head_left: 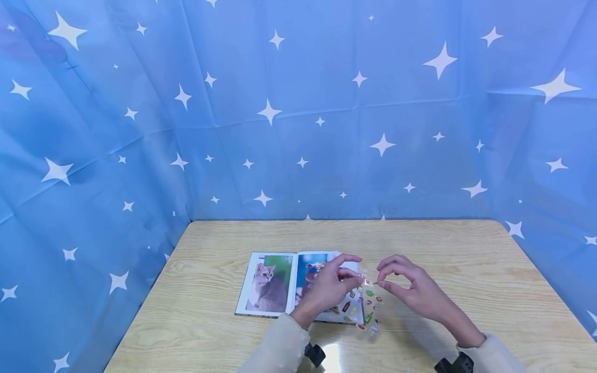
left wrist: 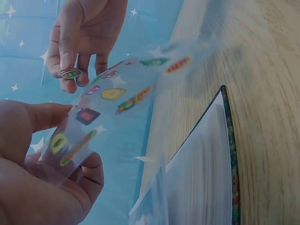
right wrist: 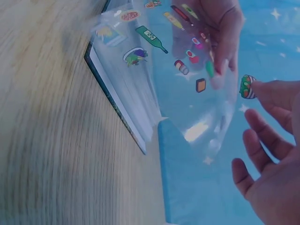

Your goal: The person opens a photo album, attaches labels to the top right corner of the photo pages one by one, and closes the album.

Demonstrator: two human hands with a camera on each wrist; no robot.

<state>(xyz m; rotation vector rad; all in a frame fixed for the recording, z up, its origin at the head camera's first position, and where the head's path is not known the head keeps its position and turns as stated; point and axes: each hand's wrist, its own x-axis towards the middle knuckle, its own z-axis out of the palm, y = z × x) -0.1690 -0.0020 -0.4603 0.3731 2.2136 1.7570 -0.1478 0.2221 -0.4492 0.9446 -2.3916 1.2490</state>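
Note:
My left hand (head_left: pixel 331 287) pinches a clear sticker sheet (left wrist: pixel 112 93) by its edge, between thumb and fingers. Small food pictures, among them a green bottle (right wrist: pixel 152 39), are printed across the see-through sheet. Just right of it, my right hand (head_left: pixel 415 290) holds a single small sticker (right wrist: pixel 248 86) between thumb and index finger; it looks like a striped bowl with green and orange food. In the right wrist view the other right fingers are spread. An open photo book (head_left: pixel 266 285) lies under the left hand, partly covered by hand and sheet.
The book's left page shows a cat picture (head_left: pixel 268 290). Beneath everything is a light wooden table (head_left: pixel 196 290). A blue curtain with white stars (head_left: pixel 326 155) hangs behind the table and along its sides.

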